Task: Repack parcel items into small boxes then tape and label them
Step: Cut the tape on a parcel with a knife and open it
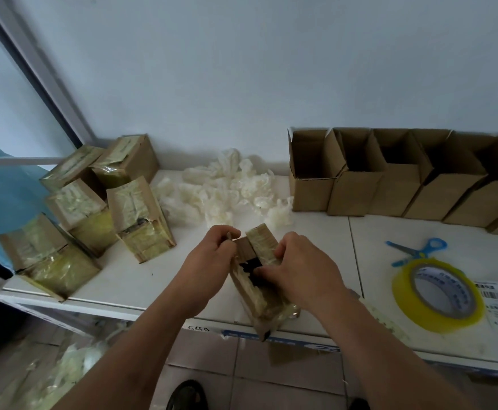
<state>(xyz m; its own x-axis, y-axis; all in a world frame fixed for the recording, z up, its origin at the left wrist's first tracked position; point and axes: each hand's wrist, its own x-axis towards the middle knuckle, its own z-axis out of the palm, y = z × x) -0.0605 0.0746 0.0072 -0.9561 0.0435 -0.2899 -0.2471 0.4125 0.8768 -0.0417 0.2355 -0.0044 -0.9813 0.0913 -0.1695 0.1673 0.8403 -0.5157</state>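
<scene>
1. Prying open a taped parcel [261,279] at the near edge of the white counter [360,241], the left hand [212,255] has its grip curled round one cardboard flap and pulls it aside.
2. The right hand [298,267] has its grip closed on the opposite flap, fingers hooked at the dark opening.
3. The parcel overhangs the counter's edge, so a hard tug could, I judge, drag it off onto the floor.
4. Yellowish tape still binds its sides; tearing unevenly might rip the cardboard or fling out the contents, which are too dark to identify.
5. The row of empty small boxes [389,184] stands well apart against the wall, upper right.
6. The tape roll [437,294] and blue scissors [416,251] lie near the right elbow; a sweeping arm could knock them.
</scene>
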